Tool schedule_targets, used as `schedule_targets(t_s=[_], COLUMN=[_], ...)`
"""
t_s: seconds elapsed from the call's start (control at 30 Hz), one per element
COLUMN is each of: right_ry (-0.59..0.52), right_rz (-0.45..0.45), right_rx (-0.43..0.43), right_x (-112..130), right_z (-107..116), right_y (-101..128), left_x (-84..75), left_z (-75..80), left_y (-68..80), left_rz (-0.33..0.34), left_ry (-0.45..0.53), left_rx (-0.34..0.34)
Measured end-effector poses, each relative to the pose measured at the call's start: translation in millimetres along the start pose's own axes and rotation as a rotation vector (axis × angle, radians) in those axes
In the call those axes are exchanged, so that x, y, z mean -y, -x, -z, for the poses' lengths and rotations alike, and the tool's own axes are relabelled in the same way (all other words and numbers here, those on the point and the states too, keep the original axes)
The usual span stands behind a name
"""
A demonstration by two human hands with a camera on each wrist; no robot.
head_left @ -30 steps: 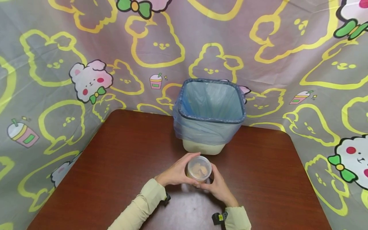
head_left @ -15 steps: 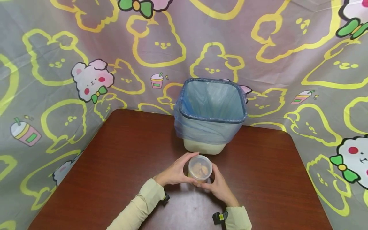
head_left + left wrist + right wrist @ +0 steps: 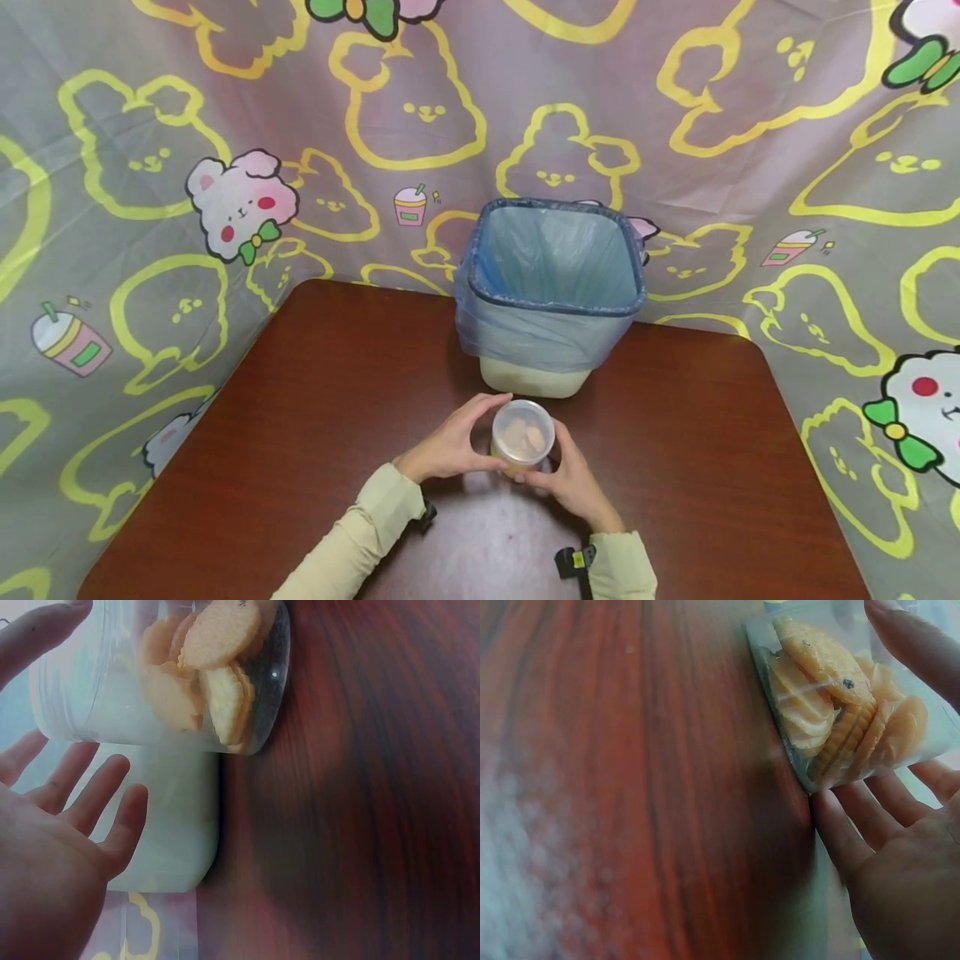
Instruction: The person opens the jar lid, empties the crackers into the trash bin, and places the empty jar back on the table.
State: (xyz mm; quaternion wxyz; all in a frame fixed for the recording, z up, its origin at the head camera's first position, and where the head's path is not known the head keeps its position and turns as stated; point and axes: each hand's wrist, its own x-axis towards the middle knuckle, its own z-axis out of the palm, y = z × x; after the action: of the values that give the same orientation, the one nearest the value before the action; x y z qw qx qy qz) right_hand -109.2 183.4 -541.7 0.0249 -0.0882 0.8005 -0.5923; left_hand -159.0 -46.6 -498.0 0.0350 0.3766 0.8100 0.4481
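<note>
One clear plastic jar of sandwich biscuits (image 3: 522, 435) sits between the left hand (image 3: 448, 446) and right hand (image 3: 567, 481), fingers curled holding it, before one blue-lined bin (image 3: 551, 292) on one wooden table (image 3: 315, 400).

Change from one second earlier to now, as I read it on my head view. The clear jar (image 3: 522, 437) of biscuits (image 3: 214, 671) sits slightly higher in frame, and I see the left hand (image 3: 450, 446) and right hand (image 3: 568, 482) rise with it, their hold around its sides unaltered. The bin (image 3: 551, 292) beyond the grip climbs by the same small amount, so I take it as camera tilt.
</note>
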Motion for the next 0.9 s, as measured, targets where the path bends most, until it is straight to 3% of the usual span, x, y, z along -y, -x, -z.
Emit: schedule_targets(t_s=[0.57,0.9], right_ry=[0.018,0.053], right_rz=[0.017,0.01], right_rx=[-0.013,-0.016], right_x=[1,5], right_z=[-1,0], right_y=[0,0], left_x=[8.2,12.7], left_z=[2.9,4.9], left_y=[4.1,4.1], left_rz=[-0.043,-0.038], left_ry=[0.024,0.018], left_rx=[-0.087,-0.098])
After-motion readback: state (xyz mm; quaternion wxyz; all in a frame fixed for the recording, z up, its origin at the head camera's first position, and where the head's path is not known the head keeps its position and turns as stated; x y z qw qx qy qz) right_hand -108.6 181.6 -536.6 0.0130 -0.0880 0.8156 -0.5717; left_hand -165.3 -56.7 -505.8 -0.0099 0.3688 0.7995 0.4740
